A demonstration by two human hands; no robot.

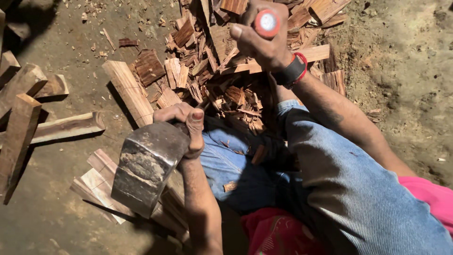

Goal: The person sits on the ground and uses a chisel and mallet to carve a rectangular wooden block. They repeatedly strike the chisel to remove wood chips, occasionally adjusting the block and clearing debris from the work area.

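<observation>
My left hand [183, 123] is closed over the top of a heavy, worn grey metal tool head [146, 166], which is tilted above a stack of pale wooden slats [96, 182]. My right hand [261, 41], with a black and red wristband, is raised and grips a round handle with a red end cap [267, 22] pointing at the camera. The rest of that tool is hidden behind the hand. Below both hands are my knees in blue jeans [330, 174], with a few wood chips lying on them.
A large heap of reddish-brown wood chips and offcuts [212, 71] lies on the dirt floor ahead. A long squared billet [128, 90] rests beside it. Several rough wooden blocks [19, 132] lie at the left. Bare earth [406, 71] fills the right side.
</observation>
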